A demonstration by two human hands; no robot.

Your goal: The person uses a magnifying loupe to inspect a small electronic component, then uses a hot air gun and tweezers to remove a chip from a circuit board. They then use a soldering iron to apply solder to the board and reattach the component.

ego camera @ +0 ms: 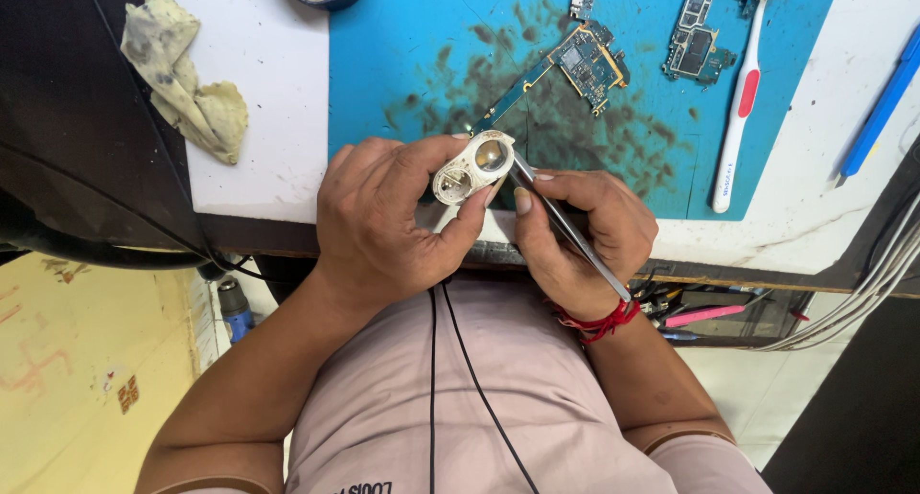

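Your left hand [383, 230] has its grip closed around a small white oval housing [471, 166], thumb and fingers pinching its edges so its round metal-coloured inset faces up. Your right hand [580, 235] holds its grip tight on slim metal tweezers [565, 228], their tip touching the housing's right edge. Both hands hover just over the near edge of the desk [259, 91], in front of a blue work mat [431, 24] (smudged dark across its middle). On the mat lie a long circuit board [570, 68] and a second board [698, 39] further right, well apart from your hands. A white toothbrush with a red grip patch [740, 101] lies along the mat's right side. A crumpled yellowish rag [187, 82] sits at the desk's left corner.
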